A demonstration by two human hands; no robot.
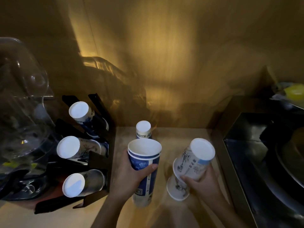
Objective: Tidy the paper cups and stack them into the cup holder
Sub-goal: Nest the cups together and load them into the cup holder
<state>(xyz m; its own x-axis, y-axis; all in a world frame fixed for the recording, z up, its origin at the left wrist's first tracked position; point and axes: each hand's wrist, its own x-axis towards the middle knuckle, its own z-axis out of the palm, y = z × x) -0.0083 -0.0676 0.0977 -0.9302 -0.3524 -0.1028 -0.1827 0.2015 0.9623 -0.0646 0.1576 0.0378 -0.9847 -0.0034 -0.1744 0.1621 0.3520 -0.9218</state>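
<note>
I'm holding a blue stack (144,165), mouths up, in my left hand (131,176), and gripping a white stack (190,168), bases up, in my right hand (202,185), both over the counter (181,134). Paper's light and crushable, so I'm gripping mid-wall, gently. Holder (92,162) is sitting left, one loose cup (143,130) behind.

My left hand (130,176) grips the blue cup stack (144,168), mouth up. My right hand (202,185) grips the white cup stack (190,167), right of it.
</note>
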